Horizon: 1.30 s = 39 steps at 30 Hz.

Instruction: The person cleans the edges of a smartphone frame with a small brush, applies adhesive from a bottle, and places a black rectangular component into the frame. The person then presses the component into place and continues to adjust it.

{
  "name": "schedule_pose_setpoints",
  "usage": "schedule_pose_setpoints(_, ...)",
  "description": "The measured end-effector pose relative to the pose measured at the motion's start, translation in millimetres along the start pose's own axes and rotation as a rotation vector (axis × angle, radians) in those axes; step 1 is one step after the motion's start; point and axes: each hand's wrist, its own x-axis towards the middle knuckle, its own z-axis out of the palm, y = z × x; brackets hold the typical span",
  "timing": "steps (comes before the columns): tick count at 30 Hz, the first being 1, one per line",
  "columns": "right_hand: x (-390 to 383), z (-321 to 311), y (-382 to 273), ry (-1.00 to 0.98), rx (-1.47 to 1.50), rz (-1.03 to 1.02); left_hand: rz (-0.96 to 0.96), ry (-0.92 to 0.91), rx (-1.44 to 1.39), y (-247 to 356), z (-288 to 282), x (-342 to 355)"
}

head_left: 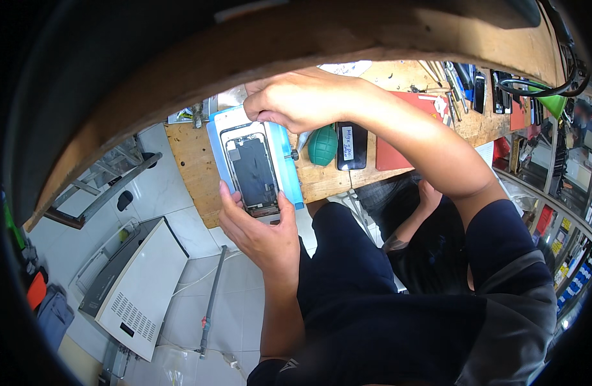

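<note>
An opened phone (249,170) with its dark inner parts exposed rests on a white plate in a light-blue holder (292,183) with a side knob (294,155). My left hand (257,228) grips the phone's lower end, thumb and fingers on either side. My right hand (296,103) is curled over the white upper end of the holder, fingertips pinched; what they hold is hidden. Just right of the holder lie a green rubber blower (322,146) and a dark phone (351,157) with a label.
The wooden bench (191,186) carries a red mat (392,145), tools and several phones at the back right. A wooden beam (148,71) arches across the top. A co-worker's hand (428,196) is below the bench's right part. A white appliance (141,283) stands on the floor at left.
</note>
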Motion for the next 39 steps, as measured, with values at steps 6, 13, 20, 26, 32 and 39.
schedule_pose_setpoints(6, -1, -3, -1, 0.04, -0.044, -0.041, 0.022, 0.026, 0.012, -2, 0, 2)
schedule_pose_setpoints(13, -10, -9, 0, 0.09, -0.092, 0.035, 0.004, 0.014, 0.005, -2, -4, 3)
schedule_pose_setpoints(20, -44, -2, -2, 0.411, -0.008, 0.258, -0.023, -0.015, -0.088, -10, -9, 4)
schedule_pose_setpoints(26, -90, 30, -25, 0.597, 0.267, 0.645, -0.254, -0.169, -0.622, -26, -31, 16)
schedule_pose_setpoints(32, -101, 60, -83, 0.571, 0.837, 0.767, -0.497, -0.496, -1.639, -48, -60, 27)
schedule_pose_setpoints(39, -60, 41, -168, 0.589, 1.331, 0.548, -0.458, -0.754, -1.952, -35, -92, 5)
